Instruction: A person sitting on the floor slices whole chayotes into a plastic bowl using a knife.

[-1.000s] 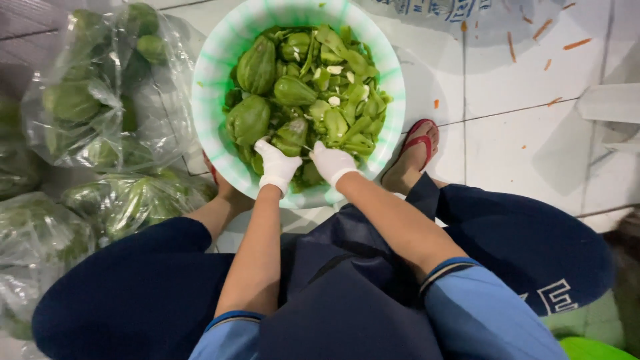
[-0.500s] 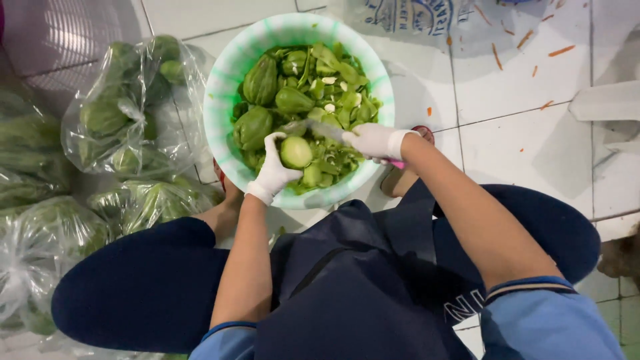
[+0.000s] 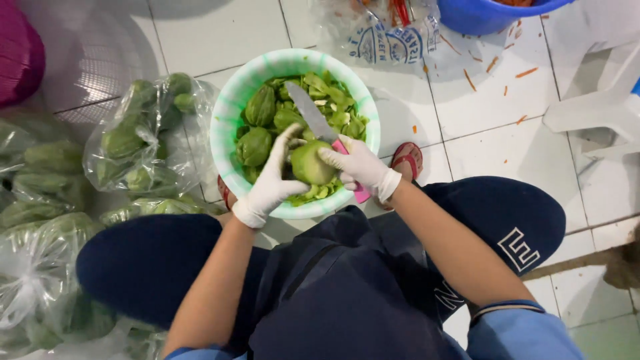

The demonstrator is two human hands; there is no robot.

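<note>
White tiled floor (image 3: 220,30), carrot scraps (image 3: 527,72)

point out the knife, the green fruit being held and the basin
knife (image 3: 308,110), head view, middle of the grey blade
green fruit (image 3: 311,163), head view, its pale peeled face between the gloved hands
basin (image 3: 230,100), head view, left part of the pale green rim
</note>
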